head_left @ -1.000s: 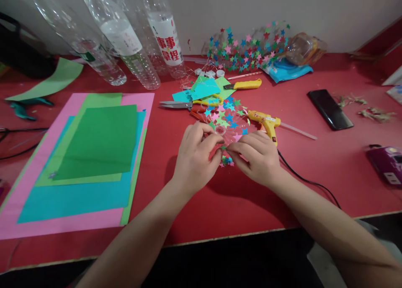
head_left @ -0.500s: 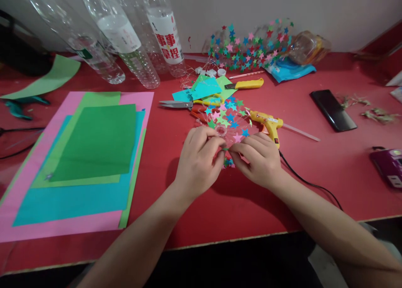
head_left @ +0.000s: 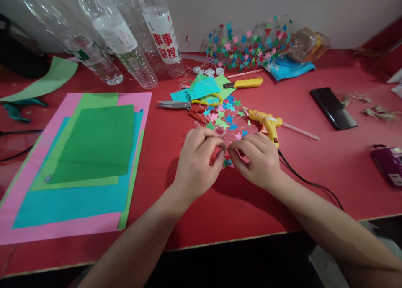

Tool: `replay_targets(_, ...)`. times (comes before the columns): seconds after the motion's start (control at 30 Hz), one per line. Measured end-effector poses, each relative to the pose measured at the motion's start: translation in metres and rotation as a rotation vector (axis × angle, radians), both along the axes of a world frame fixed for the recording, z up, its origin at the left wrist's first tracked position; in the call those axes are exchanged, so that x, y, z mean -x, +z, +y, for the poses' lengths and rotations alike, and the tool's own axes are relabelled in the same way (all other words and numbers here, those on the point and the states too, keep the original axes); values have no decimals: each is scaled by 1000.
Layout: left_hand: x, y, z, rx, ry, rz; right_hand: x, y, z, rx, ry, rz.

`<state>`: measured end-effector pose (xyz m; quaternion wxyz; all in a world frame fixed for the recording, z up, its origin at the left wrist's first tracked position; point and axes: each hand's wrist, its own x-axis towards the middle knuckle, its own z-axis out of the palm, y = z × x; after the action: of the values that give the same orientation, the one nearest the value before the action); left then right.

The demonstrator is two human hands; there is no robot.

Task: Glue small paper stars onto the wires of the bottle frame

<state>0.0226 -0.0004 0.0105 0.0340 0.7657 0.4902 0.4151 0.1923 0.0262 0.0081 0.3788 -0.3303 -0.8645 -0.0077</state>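
Both sets of fingers pinch: left hand [head_left: 197,162] and right hand [head_left: 259,159] meet at a tiny piece [head_left: 226,149], too small to identify. Just beyond, glossy star-dotted plastic [head_left: 220,131] shows its round rim personward, long axis unclear; behind, see-through bottles [head_left: 138,66] stand, contents indistinct.

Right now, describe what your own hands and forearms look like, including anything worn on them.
The left hand and right hand are bare, without gloves; no ring, watch or bracelet shows. No sleeve covers the visible forearms, and no markings can be made out.
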Motion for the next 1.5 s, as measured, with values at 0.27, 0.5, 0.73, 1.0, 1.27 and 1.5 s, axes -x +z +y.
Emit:
replay_targets(0.27,1,2,-2,30,-32,-35,0,1,-2,52,-2,23)
replay_targets(0.5,2,2,-1,40,-54,-47,0,1,-3,56,-24,24)
replay_targets(0.73,1,-1,0,36,-14,-19,0,0,-3,57,-44,6)
replay_targets(1.0,1,-1,-2,95,82,4,-3,2,-4,57,-33,9)
replay_targets(1.27,4,2,-1,120,85,-31,-7,2,-1,25,-45,36)
replay_targets(1.5,7,-4,4,109,62,-2,-9,5,-2,13,-38,53)
